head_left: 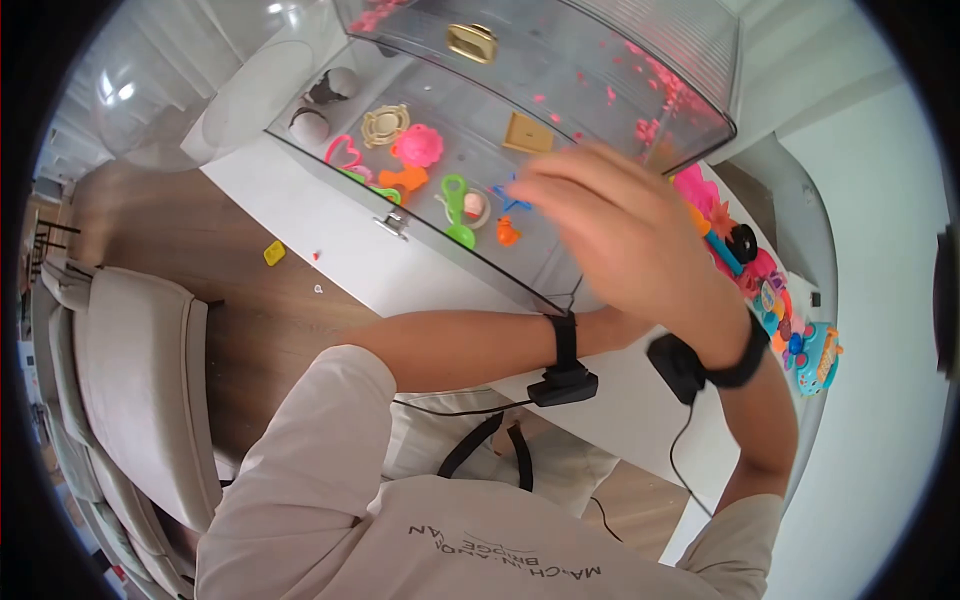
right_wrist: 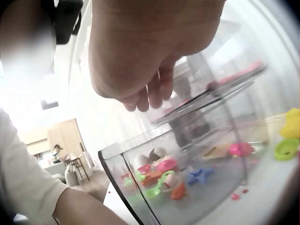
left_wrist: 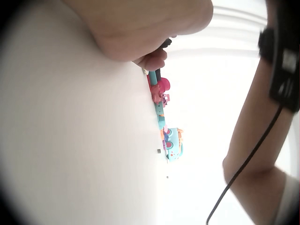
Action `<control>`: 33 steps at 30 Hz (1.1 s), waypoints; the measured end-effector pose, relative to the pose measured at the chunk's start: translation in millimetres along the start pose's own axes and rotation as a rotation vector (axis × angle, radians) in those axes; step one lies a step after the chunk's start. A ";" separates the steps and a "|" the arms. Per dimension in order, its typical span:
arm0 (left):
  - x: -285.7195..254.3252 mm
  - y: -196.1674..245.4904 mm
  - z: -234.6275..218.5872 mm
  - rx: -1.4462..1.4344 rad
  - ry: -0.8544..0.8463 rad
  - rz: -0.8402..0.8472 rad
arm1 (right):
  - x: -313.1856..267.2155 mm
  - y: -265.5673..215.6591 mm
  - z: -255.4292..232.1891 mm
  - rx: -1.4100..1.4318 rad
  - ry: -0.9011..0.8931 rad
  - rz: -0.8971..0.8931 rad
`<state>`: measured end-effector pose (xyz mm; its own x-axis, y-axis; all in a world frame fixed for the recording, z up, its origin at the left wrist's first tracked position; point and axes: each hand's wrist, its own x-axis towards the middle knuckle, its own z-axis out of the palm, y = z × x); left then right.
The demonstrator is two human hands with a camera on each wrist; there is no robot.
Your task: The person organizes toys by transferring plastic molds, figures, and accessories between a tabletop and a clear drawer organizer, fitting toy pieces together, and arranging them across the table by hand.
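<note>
My right hand [head_left: 640, 235] hovers over the front right part of a clear plastic box [head_left: 545, 285], its fingers stretched out loosely and holding nothing. In the right wrist view its fingertips [right_wrist: 154, 93] hang down near the raised clear lid [right_wrist: 197, 105]. My left hand [left_wrist: 140, 28] reaches right, low over the white table; in the head view the right hand and wrist mostly cover it. I cannot tell whether it holds something. Inside the box lie a green spoon [head_left: 455, 205], a blue star [right_wrist: 200, 176], an orange duck [head_left: 508, 232] and a pink toy [head_left: 418, 146].
A gold handle [head_left: 472, 42] sits on the lid, and a metal clasp [head_left: 390, 226] on the box front. Colourful toys line the table's right side, among them a light-blue toy car [head_left: 820, 358]. A clear dome [head_left: 205, 85] stands left. Cables hang from both wrist cameras.
</note>
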<state>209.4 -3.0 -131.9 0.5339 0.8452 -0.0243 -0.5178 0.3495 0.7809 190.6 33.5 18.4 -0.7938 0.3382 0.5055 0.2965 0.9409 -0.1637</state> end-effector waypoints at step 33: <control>4.8 9.6 7.8 0.034 0.049 0.031 | 86.1 40.8 94.6 0.305 -0.804 0.129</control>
<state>212.2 1.3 -119.7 0.4842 0.8745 -0.0302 -0.5098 0.3100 0.8025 84.2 102.8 -24.9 -0.9322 0.2456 -0.2660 0.3463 0.8193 -0.4569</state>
